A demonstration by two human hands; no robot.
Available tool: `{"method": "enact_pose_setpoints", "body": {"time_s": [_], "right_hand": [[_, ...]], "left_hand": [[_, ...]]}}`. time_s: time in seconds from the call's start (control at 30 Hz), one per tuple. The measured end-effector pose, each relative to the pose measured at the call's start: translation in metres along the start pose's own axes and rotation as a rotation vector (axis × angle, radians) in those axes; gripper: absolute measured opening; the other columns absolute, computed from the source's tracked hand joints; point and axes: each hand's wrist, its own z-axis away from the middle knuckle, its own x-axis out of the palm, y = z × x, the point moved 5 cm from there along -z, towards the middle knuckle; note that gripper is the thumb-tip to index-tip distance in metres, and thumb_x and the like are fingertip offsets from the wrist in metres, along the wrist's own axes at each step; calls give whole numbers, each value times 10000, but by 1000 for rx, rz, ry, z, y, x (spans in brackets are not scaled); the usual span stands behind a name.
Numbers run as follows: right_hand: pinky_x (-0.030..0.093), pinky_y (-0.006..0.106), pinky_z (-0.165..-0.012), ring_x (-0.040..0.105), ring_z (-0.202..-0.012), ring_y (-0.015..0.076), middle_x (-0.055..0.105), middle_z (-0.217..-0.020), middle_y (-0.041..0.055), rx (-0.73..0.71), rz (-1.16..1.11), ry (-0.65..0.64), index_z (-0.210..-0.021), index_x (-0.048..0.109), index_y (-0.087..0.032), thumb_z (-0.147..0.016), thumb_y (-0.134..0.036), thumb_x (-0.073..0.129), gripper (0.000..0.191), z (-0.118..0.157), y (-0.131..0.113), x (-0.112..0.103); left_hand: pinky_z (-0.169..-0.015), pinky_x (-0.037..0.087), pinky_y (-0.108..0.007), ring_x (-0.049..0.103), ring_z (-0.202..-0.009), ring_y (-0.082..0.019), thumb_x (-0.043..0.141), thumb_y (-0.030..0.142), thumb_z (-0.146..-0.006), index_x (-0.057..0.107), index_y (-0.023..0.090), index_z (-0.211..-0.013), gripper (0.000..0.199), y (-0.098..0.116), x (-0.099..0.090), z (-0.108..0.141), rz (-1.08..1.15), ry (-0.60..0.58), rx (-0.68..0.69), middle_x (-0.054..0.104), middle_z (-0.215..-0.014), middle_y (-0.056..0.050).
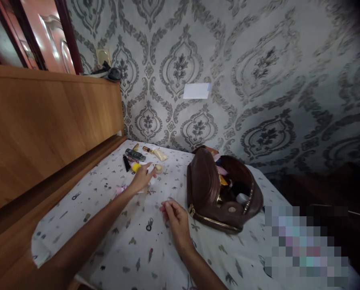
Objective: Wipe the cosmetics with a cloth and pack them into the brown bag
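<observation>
My left hand [141, 177] reaches over the patterned white sheet with its fingers stretched and somewhat apart. Right at its fingertips sits a small round beige container [158, 168]; whether they touch is unclear. A yellow item [135, 166] lies partly behind that hand, and a pink item [120, 189] is left of the wrist. My right hand [176, 221] hovers low, thumb and fingers pressed together; anything in them is too small to name. To its right stands an unzipped brown leather bag [202, 181] with several items inside.
Beyond my left hand lie a dark green pouch-like item [135, 154], a black tube [126, 163], a cream tube [160, 154] and a gold-and-black tube [148, 149]. A wooden panel [53, 133] borders the left side. Patterned wallpaper [180, 60] covers the back wall.
</observation>
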Motion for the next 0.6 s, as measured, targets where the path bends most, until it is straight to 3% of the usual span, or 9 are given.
{"method": "enact_pose_setpoints", "body": {"time_s": [0.1,0.2,0.4,0.6], "right_hand": [[343,240,-489,448,-518,126,598,-627,21,18,2,-24,-720,623,-173,-806,-624,577,462,1,2,0],[334,241,-480,439,-509,127,587,-610,19,20,16,-37,-695,603,-179,-813,-634,560,472,1,2,0],[336,238,-460,490,-548,150,623,-655,34,18,76,-62,-713,614,-195,-827,-641,536,467,0,1,0],[338,238,-444,495,-533,149,625,-648,39,-13,88,-69,-712,629,-193,-839,-623,537,457,-1,4,0]], "left_hand": [[-903,501,-406,643,-992,-233,584,349,-923,648,150,-1073,258,-11,-16,-38,-241,-26,-7,694,-1038,-86],[-942,501,-484,610,-1095,-245,606,343,-926,603,163,-1192,321,-30,-31,-67,-445,-71,-28,620,-1228,-97],[-923,525,-468,607,-1100,-243,606,332,-929,591,178,-1220,330,-73,-60,-103,-673,-157,-70,593,-1276,-101],[-957,505,-486,590,-1140,-254,598,330,-933,593,182,-1226,328,-92,-81,-117,-717,-180,-33,578,-1311,-103]]}}
